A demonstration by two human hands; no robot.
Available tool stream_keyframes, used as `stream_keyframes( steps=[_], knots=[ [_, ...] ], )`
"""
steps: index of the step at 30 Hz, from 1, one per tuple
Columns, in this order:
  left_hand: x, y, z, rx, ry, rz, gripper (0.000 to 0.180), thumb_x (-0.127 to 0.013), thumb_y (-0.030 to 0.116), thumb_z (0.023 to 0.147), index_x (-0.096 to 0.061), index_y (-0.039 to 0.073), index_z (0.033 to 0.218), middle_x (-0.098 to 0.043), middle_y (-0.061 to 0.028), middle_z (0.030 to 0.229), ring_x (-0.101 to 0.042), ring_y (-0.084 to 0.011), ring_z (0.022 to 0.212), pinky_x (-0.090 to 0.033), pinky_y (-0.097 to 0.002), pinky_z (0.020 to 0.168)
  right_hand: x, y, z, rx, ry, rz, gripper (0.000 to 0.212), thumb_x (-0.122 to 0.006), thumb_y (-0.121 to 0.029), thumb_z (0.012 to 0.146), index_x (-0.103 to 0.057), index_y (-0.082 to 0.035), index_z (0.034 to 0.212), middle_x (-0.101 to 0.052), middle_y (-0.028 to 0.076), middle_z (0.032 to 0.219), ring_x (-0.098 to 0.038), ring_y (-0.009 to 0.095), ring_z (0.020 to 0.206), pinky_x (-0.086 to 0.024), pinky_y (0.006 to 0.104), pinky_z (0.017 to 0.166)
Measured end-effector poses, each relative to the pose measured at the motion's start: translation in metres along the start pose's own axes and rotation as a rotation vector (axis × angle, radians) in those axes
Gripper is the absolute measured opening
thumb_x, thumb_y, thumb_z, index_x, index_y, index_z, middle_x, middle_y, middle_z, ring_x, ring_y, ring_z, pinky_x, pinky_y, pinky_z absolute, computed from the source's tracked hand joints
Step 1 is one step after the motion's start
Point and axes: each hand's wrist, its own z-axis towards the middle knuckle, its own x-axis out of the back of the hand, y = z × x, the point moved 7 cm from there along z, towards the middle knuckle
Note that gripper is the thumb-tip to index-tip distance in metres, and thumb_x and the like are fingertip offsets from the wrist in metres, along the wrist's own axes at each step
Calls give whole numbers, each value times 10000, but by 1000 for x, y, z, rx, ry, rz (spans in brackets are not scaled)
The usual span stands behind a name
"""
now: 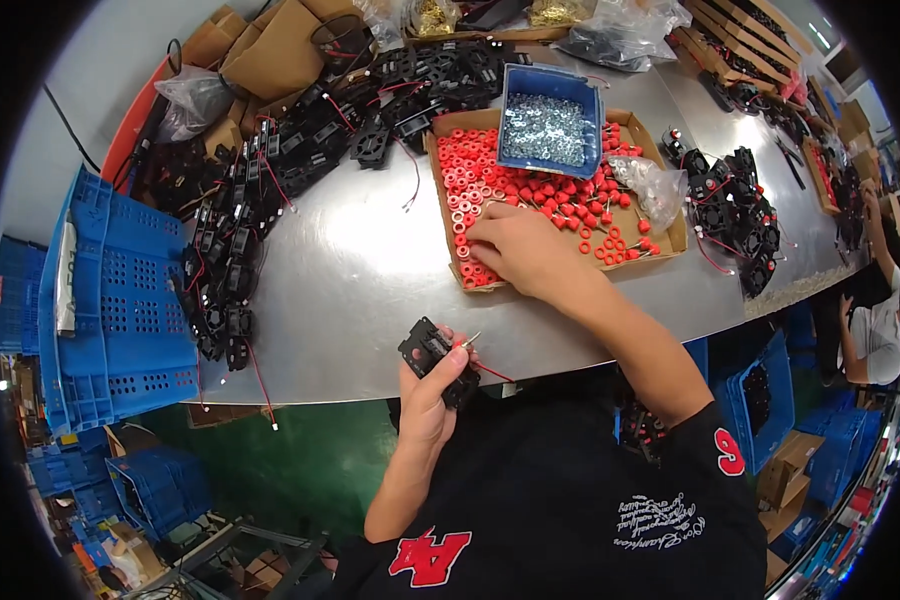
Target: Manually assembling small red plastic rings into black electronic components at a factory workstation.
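Note:
My left hand (432, 398) is closed around a black plastic housing (427, 345), held just off the table's near edge. A thin metal pin (471, 340) sticks out beside my thumb, and a red wire (494, 373) trails to the right. My right hand (518, 245) reaches into a shallow cardboard tray (678, 240), its fingers bent down among red rings (462, 165) on the left side. What the fingertips pinch, if anything, is hidden. Red knob-like pieces with dark stems (571, 200) fill the tray's middle.
A blue bin of small metal parts (543, 128) rests on the tray, beside a clear plastic bag (652, 190). Black wired assemblies (240, 230) pile along the left and back; more (740, 210) lie right. A blue crate (120, 300) stands at left. Another person (875, 320) is far right.

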Motion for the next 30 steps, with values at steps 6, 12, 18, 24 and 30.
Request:
stream_keyframes(
  steps=[6,12,18,24,30],
  knots=[
    [3,-2,0,9,-9,-26,326,-714,33,857,-541,50,1133,-641,-78,1011,-639,-188,906,-517,-331,823,20,10,1,-117,45,80,140,-652,-104,869,-713,-8,952,-692,150,912,-683,267,813,-541,373,740],
    [-5,5,0,-68,-11,96,350,-738,28,845,-532,52,1126,-628,-57,999,-609,-136,906,-502,-291,826,28,1,-62,-389,80,986,195,-654,2,857,-712,9,1043,-704,73,990,-673,146,866,-534,278,752],
    [-26,15,-3,-225,-91,396,362,-740,10,851,-498,35,1120,-613,-40,966,-587,-93,857,-503,-251,766,20,-34,-94,-358,-136,816,497,-696,11,813,-554,-16,1288,-699,87,975,-688,169,866,-550,271,768],
    [-28,11,-5,-229,-97,542,378,-743,0,842,-488,19,1119,-614,-45,945,-587,-89,812,-507,-238,714,34,-43,-98,-154,-44,545,526,-682,6,827,-484,-35,1313,-707,112,977,-732,240,889,-590,347,780],
    [-32,12,-6,-265,-134,670,378,-752,12,838,-497,14,1117,-621,-42,925,-583,-86,813,-502,-237,730,41,-51,-96,-11,-38,364,468,-682,12,821,-525,-43,1258,-710,113,974,-735,239,885,-595,340,749]
  ],
)
